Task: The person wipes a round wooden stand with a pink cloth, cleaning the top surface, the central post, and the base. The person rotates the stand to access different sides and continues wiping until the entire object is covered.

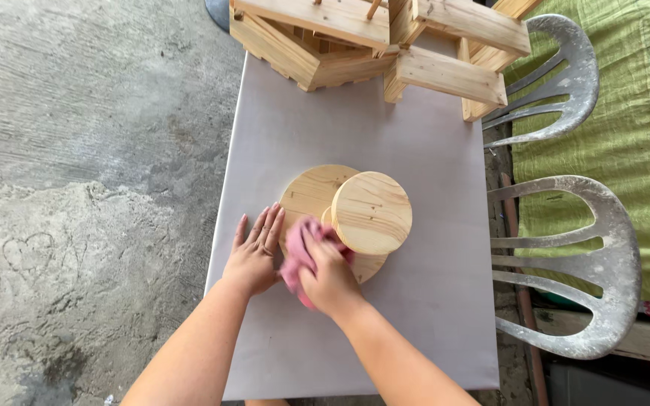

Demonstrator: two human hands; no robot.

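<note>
Floor point(77, 150): rough grey concrete on the left, with scratched marks in the lighter patch.
Table point(430, 316): pale grey rectangular top, long axis running away from the person, bearing all the woodwork.
Green cloth point(626, 135): spread at the right, behind two dusty grey plastic chairs point(566, 263) whose backs face the table.
Slatted wooden pieces point(370, 41): light pine frames stacked at the table's far end, well apart from the hands.
Round wooden stand point(362, 214): near the table's middle, two pine discs joined by a short stem; it seems to be tipped over, the smaller disc's flat face toward the camera and up-right, the larger disc behind it at lower left, so the stem's axis slants from lower left to upper right.
Left hand point(253, 256): palm down, fingers straight and spread slightly, flat on the table and touching the larger disc's left edge; forearm comes in from the lower left. It grips nothing.
Right hand point(329, 278): curled, clutching the cloth and pressing it against the stand between the discs; forearm comes in from the lower right.
Pink cloth point(299, 252): bunched under the right hand.
</note>
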